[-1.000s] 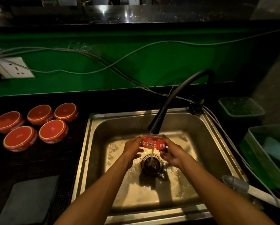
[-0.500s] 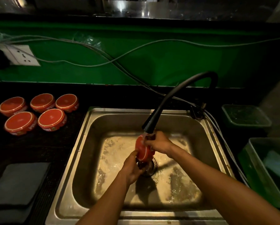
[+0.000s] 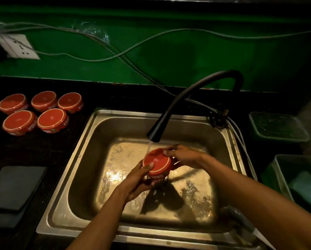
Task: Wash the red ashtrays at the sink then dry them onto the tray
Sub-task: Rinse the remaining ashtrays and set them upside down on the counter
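A red ashtray point(image 3: 157, 162) is held upside down over the steel sink point(image 3: 89, 141), its flat base facing me, under the water running from the black faucet point(image 3: 155, 132). My left hand point(image 3: 139, 179) grips its near left side, thumb on the base. My right hand point(image 3: 184, 156) holds its far right edge with curled fingers. Several more red ashtrays point(image 3: 41, 112) sit upside down in a cluster on the dark counter to the left of the sink.
A grey folded cloth point(image 3: 14, 186) lies on the counter at the lower left. Green plastic containers point(image 3: 279, 127) stand to the right of the sink. Cables point(image 3: 115, 51) hang along the green wall, with a socket point(image 3: 19, 46) at the left.
The ashtray has turned from on edge to base up under the stream. Both hands have shifted round it, and the view has tilted further down.
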